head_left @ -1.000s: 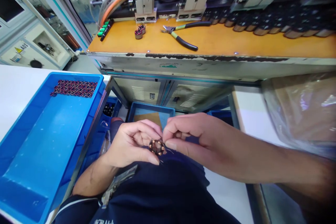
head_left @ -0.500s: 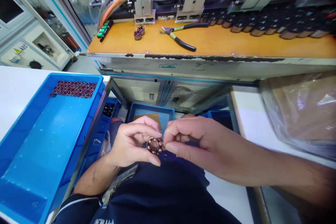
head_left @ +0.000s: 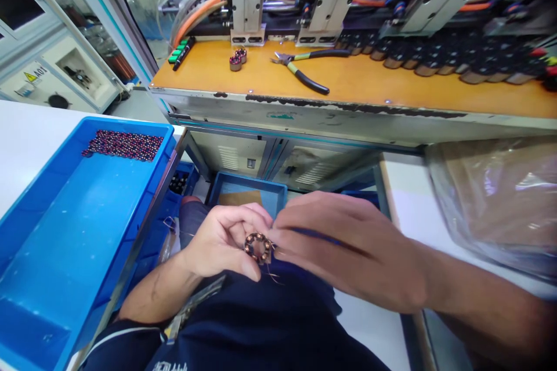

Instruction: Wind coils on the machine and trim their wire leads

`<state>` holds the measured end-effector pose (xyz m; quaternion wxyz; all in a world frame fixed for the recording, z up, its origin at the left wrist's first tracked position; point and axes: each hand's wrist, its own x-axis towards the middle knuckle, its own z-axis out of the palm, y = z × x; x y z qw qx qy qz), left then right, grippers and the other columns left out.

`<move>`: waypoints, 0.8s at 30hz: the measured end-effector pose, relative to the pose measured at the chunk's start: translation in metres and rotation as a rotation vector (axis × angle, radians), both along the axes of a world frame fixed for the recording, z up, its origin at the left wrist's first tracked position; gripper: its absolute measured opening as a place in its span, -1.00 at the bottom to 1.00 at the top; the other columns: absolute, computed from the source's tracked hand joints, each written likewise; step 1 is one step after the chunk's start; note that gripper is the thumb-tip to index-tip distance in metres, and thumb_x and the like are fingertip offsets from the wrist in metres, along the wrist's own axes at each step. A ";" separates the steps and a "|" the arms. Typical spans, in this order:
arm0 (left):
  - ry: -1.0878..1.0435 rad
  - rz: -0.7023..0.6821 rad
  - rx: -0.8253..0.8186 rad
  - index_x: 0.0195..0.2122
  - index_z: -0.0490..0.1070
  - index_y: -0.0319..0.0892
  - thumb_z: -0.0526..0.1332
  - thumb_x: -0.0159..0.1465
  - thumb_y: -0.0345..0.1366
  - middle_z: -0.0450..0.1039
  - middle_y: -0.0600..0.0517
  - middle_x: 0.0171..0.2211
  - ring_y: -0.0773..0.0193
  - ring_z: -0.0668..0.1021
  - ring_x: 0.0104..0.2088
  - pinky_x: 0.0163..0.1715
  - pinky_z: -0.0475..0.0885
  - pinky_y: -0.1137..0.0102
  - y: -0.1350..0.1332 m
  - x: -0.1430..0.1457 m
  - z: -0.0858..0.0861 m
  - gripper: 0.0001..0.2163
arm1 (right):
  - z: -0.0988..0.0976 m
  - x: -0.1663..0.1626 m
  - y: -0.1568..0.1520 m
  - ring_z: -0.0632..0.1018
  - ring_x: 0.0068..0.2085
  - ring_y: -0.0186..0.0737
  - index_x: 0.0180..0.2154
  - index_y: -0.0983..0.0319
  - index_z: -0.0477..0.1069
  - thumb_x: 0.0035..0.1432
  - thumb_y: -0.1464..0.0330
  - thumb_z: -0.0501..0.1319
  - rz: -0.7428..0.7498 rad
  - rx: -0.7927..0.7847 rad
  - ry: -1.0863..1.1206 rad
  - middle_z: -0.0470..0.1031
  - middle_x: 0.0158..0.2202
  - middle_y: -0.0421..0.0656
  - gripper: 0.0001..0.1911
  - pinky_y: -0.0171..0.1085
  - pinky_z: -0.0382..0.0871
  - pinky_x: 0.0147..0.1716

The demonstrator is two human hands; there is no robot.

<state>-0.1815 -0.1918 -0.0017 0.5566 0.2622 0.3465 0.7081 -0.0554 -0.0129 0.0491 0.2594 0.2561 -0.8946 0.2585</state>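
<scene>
Over my lap, my left hand (head_left: 224, 240) is closed around a small ring-shaped part wound with copper coils (head_left: 257, 247), gripping it between thumb and fingers. My right hand (head_left: 335, 243) meets it from the right, fingertips pinched at the ring's right edge where thin loose wires hang down. The right hand is blurred by motion. Both hands hover above my dark blue clothing.
A blue bin (head_left: 65, 232) at left holds a row of dark reddish parts (head_left: 124, 145) at its far end. On the orange bench (head_left: 369, 78) lie pliers (head_left: 302, 66), two coil parts (head_left: 237, 59) and a marker (head_left: 179, 52). Smaller blue bins (head_left: 246, 188) sit below. A plastic bag (head_left: 500, 197) lies right.
The right hand's fingers have shifted over the ring's right edge and turned flatter; the ring has rotated slightly in the left hand. The view has tilted a little.
</scene>
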 end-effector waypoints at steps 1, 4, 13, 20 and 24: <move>-0.015 -0.019 -0.015 -0.32 0.58 -0.23 0.59 -0.17 -0.28 0.43 0.07 -0.32 0.43 0.56 -0.47 -0.43 0.48 0.55 0.000 0.000 0.001 -0.62 | 0.001 -0.002 -0.001 0.49 -0.15 -0.21 -0.09 0.34 0.39 0.34 0.51 0.13 0.023 -0.003 0.002 0.54 -0.18 -0.06 -0.87 -0.23 0.45 -0.10; -0.043 -0.029 -0.047 -0.34 0.58 -0.25 0.60 -0.17 -0.26 0.43 0.06 -0.32 0.43 0.54 -0.47 -0.43 0.46 0.53 0.000 0.002 0.001 -0.62 | 0.003 -0.005 -0.002 0.49 -0.19 -0.22 -0.15 0.33 0.40 0.35 0.53 0.10 0.065 -0.014 -0.021 0.56 -0.21 -0.07 -0.88 -0.22 0.45 -0.16; 0.000 -0.008 -0.013 -0.28 0.62 -0.20 0.58 -0.13 -0.31 0.43 0.04 -0.25 0.47 0.54 -0.48 -0.45 0.45 0.57 0.001 -0.002 -0.001 -0.64 | -0.009 -0.002 -0.002 0.51 -0.21 -0.24 -0.16 0.32 0.45 0.36 0.49 0.13 0.047 -0.088 -0.013 0.58 -0.24 -0.06 -0.88 -0.23 0.45 -0.21; 0.297 0.194 0.091 -0.20 0.65 -0.09 0.57 -0.16 -0.46 0.43 0.03 -0.23 0.49 0.49 -0.43 -0.41 0.47 0.57 0.005 -0.002 0.001 -0.56 | -0.022 0.000 -0.022 0.54 -0.33 -0.37 -0.24 0.28 0.48 0.31 0.49 0.21 -0.197 -0.319 0.022 0.56 -0.33 -0.13 -0.93 -0.37 0.47 -0.32; 0.432 0.300 0.132 -0.13 0.62 -0.06 0.56 -0.11 -0.44 0.46 -0.01 -0.19 0.37 0.53 -0.30 -0.33 0.50 0.53 0.004 0.000 0.000 -0.53 | -0.029 -0.003 -0.029 0.55 -0.35 -0.37 -0.27 0.27 0.44 0.28 0.51 0.19 -0.238 -0.401 0.034 0.52 -0.36 -0.14 -0.92 -0.40 0.49 -0.35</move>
